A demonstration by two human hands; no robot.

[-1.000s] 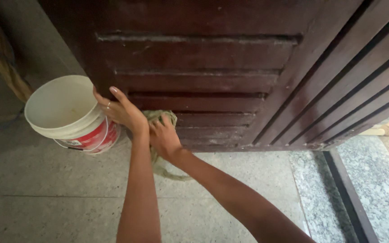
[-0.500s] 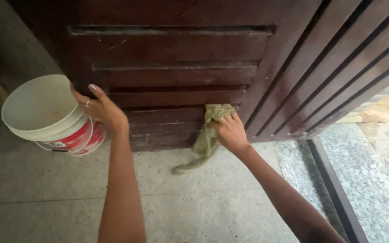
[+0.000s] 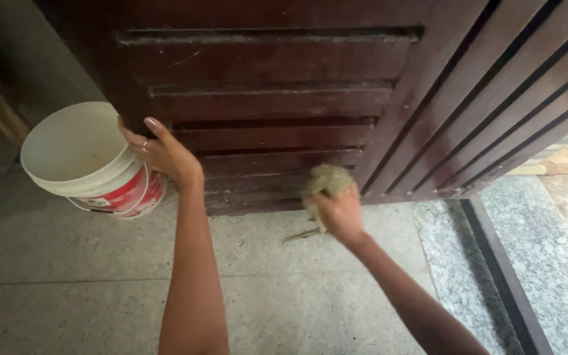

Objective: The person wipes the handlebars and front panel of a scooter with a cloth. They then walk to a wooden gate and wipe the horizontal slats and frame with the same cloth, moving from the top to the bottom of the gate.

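at the foot of a dark wooden door [image 3: 284, 98], a person presses a bunched green cloth [image 3: 327, 181] against the lowest slats, near the door's right-hand stile. the right hand [image 3: 338, 213] is clenched around the cloth, a loose tail of it trailing to the floor just below the door. the left hand [image 3: 162, 152] grips the door's left edge, fingers [image 3: 154, 127] wrapped round it and a ring showing, apparently steadying the panel. pale dust lies along the ledges of the upper slats and in streaks on the bottom rail, so the wiping looks only partly done: the low right corner is being worked, while the higher ledges appear to need attention. a white bucket [image 3: 80, 148] with a red band stands just left of the door, close beside the left hand, its inside bare as far as can be seen. below the door the speckled stone floor [image 3: 100, 283] gives open room for both arms. right of the door a dark floor track [image 3: 504, 276] and a grooved wooden frame [image 3: 514, 112] hem in the cloth's sideways travel.
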